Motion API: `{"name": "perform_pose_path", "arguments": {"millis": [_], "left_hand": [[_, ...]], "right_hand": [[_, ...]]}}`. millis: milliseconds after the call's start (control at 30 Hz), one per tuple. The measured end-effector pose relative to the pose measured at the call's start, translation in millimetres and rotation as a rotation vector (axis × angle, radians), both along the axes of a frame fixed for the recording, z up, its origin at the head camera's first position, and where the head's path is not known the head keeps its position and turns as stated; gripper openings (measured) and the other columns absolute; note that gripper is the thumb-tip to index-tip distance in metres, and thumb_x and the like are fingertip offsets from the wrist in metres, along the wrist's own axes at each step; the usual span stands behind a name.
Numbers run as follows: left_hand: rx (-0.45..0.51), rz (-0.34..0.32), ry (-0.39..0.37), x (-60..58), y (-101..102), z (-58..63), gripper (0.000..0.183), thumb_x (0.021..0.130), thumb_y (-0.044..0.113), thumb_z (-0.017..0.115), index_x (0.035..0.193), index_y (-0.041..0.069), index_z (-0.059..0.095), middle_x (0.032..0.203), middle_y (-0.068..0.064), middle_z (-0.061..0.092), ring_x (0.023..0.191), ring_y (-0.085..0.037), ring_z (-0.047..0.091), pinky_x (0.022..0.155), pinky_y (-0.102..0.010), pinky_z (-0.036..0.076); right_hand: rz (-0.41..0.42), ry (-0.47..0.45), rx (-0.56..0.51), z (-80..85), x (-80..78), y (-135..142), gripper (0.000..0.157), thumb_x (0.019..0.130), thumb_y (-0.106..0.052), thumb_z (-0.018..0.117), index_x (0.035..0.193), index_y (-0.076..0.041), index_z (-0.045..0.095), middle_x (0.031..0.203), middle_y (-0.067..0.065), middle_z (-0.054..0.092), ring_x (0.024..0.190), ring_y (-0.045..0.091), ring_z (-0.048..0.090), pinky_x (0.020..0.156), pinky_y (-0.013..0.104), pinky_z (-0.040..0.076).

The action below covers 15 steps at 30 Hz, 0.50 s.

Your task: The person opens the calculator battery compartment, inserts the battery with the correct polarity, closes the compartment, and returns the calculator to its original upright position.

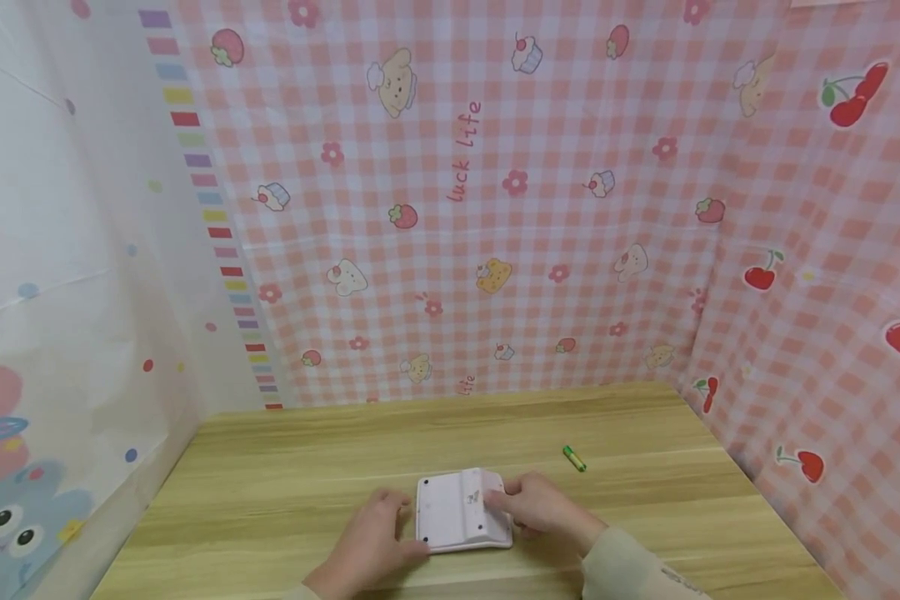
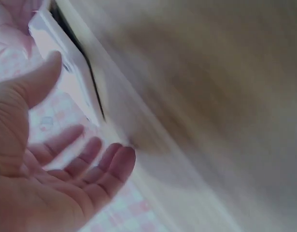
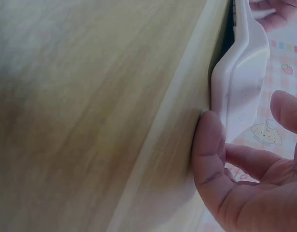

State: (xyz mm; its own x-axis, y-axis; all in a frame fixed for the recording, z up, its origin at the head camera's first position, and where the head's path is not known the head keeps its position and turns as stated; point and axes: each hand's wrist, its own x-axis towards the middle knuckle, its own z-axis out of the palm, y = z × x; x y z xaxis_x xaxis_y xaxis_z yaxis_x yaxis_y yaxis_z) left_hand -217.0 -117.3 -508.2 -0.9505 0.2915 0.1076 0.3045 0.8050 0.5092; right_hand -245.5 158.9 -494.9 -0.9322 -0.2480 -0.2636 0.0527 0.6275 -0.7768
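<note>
A white calculator (image 1: 441,508) lies face down on the wooden table, its back with small dark feet and a raised block on the right. My left hand (image 1: 375,533) is beside its left edge, fingers loosely bent, the thumb near the lower left corner. In the left wrist view the left palm (image 2: 47,179) holds nothing. At the right edge is my right hand (image 1: 543,504), its thumb over the raised block. The right wrist view shows the bent fingers (image 3: 209,145) by the calculator's edge and the thumb raised apart from its back.
A small green and yellow battery (image 1: 574,458) lies on the table (image 1: 307,458), behind and right of the calculator. A pink checked cloth (image 1: 457,250) hangs behind the table. Patterned cloths also hang at the left and right.
</note>
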Motion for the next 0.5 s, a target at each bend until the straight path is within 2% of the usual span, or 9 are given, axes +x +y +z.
{"name": "perform_pose_path", "arguments": {"millis": [67, 167, 300, 500], "left_hand": [[-0.028, -0.043, 0.018, -4.2, -2.9, 1.6, 0.076, 0.069, 0.045, 0.086, 0.129, 0.005, 0.060, 0.133, -0.016, 0.057, 0.120, -0.035, 0.057, 0.102, -0.056, 0.048], [-0.043, -0.124, 0.029, -12.3, -7.0, 0.9, 0.076, 0.071, 0.047, 0.085, 0.132, 0.010, 0.060, 0.145, -0.015, 0.050, 0.132, -0.036, 0.050, 0.108, -0.057, 0.043], [-0.033, -0.205, 0.015, -21.9, -11.0, -4.3, 0.078, 0.069, 0.052, 0.085, 0.133, 0.018, 0.058, 0.152, -0.010, 0.045, 0.137, -0.034, 0.045, 0.110, -0.057, 0.040], [-0.074, -0.274, 0.024, -31.5, -13.2, -12.6, 0.088, 0.062, 0.059, 0.086, 0.137, 0.025, 0.055, 0.154, -0.007, 0.042, 0.140, -0.032, 0.043, 0.111, -0.055, 0.041]], "right_hand": [[0.008, -0.006, 0.003, -0.9, -1.3, 1.3, 0.038, 0.095, -0.048, 0.060, 0.083, -0.012, 0.065, 0.056, -0.006, 0.046, 0.048, 0.007, 0.040, 0.049, 0.022, 0.041], [0.016, -0.022, -0.022, -2.7, -3.3, 3.0, 0.037, 0.096, -0.046, 0.060, 0.085, -0.011, 0.066, 0.056, -0.006, 0.045, 0.049, 0.007, 0.039, 0.048, 0.021, 0.039], [0.024, -0.038, -0.063, -5.4, -3.8, 4.0, 0.035, 0.097, -0.043, 0.060, 0.086, -0.010, 0.065, 0.054, -0.006, 0.043, 0.048, 0.008, 0.038, 0.047, 0.021, 0.034], [0.029, -0.036, -0.078, -5.5, -2.6, 4.9, 0.032, 0.096, -0.044, 0.062, 0.097, -0.013, 0.069, 0.055, -0.005, 0.044, 0.049, 0.009, 0.041, 0.049, 0.023, 0.039]]}}
